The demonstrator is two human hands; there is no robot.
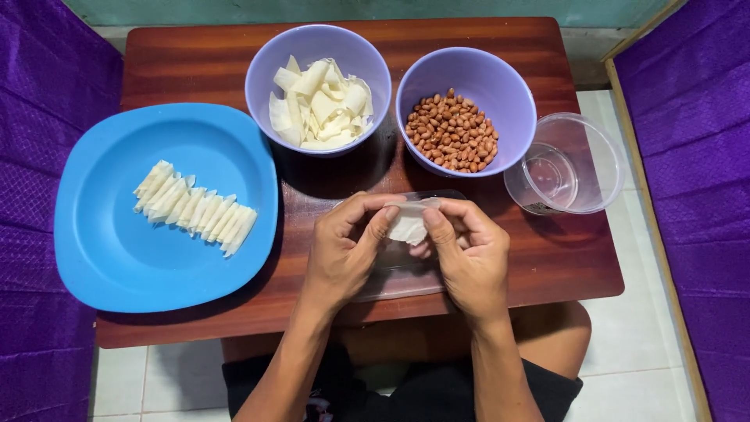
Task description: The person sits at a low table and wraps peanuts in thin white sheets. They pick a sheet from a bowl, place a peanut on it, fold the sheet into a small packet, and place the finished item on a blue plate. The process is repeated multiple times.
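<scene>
Both hands meet over the front middle of a small wooden table (203, 62). My left hand (344, 250) and my right hand (469, 254) pinch one small white wrapper piece (408, 227) between thumbs and fingers. Under the hands lies a clear plastic sheet or lid (398, 277), partly hidden. A blue plate (109, 234) at the left holds a row of several rolled white pieces (195, 208). Behind the hands, a purple bowl (312, 39) holds loose white wrapper pieces (322, 105), and another purple bowl (469, 66) holds peanuts (453, 130).
A clear plastic container (598, 168) with a little liquid overhangs the table's right edge. Purple cloth (39, 117) flanks both sides. White floor tiles (648, 328) show to the right and below. My legs in dark shorts (422, 391) sit under the table's front edge.
</scene>
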